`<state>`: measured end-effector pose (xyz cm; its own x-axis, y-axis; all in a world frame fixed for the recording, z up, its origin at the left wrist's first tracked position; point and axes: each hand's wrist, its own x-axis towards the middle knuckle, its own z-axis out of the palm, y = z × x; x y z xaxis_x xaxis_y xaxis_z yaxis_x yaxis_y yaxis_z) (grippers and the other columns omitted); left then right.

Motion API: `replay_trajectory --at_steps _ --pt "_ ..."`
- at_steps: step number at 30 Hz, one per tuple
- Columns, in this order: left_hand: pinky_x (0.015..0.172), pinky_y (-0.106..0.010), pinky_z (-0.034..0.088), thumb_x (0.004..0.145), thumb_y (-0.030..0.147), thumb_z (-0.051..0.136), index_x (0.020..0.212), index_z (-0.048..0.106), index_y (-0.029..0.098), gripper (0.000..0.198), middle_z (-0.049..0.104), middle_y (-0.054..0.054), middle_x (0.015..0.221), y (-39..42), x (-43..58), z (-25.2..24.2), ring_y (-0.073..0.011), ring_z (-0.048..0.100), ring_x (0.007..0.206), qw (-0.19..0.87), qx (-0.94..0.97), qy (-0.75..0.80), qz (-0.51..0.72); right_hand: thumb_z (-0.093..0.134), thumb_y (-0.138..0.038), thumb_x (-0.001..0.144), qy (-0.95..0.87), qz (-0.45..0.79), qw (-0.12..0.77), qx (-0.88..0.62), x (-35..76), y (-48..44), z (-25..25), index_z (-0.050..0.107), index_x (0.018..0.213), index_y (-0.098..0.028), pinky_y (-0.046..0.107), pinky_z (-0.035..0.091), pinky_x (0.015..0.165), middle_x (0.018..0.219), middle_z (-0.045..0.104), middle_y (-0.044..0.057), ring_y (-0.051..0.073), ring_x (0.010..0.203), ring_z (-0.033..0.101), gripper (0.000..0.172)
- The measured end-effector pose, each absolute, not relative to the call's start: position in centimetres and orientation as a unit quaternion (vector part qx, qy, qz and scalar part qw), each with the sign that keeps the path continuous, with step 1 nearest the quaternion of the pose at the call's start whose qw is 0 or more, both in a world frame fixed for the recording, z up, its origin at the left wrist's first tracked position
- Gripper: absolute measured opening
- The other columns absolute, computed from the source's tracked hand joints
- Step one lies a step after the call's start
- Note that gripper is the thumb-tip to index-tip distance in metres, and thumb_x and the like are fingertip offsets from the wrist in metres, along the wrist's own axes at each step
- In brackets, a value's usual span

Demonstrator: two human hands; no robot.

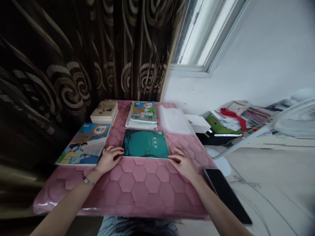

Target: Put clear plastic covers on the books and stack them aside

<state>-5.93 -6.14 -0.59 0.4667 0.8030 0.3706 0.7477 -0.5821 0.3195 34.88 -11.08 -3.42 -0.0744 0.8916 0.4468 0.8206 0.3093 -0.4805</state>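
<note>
Plainly, both hands are apart: left hand [109, 159] at the eight o'clock corner of the green book [145, 144], right hand [181, 163] at its four o'clock corner, fingertips at the edges. Whether either pinches the cover, I cannot tell. From the person, the book lies flat at twelve o'clock, long axis running nine to three, between the hands, neither clearly nearer. A blue textbook [86, 144] lies at ten o'clock; beyond the green book, at twelve, sits a book stack [144, 113].
</note>
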Motion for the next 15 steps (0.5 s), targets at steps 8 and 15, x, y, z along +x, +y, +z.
replay_trajectory --at_steps 8,15 --pt "0.104 -0.047 0.03 0.085 0.018 0.061 0.102 0.068 0.024 0.019 0.07 -0.004 0.114 -7.1 2.0 0.3 -0.0227 0.059 0.111 0.014 0.912 0.359 0.199 0.065 -0.024 0.085 -0.81 -0.012 0.27 -0.521 24.7 -10.5 -0.8 0.072 0.094 -0.028 0.052 0.033 0.101 0.134 0.061 0.005 0.029 0.13 0.046 0.013" --pt "0.103 -0.045 0.031 0.087 0.016 0.059 0.085 0.069 0.024 0.013 0.072 -0.002 0.107 -6.3 3.2 -0.7 -0.0193 0.063 0.102 0.015 0.909 0.348 0.23 0.065 -0.024 0.087 -0.81 0.002 0.297 -0.506 22.8 -8.9 -1.9 0.073 0.083 -0.028 0.047 0.033 0.098 0.124 0.068 0.002 0.024 0.124 0.054 0.009"
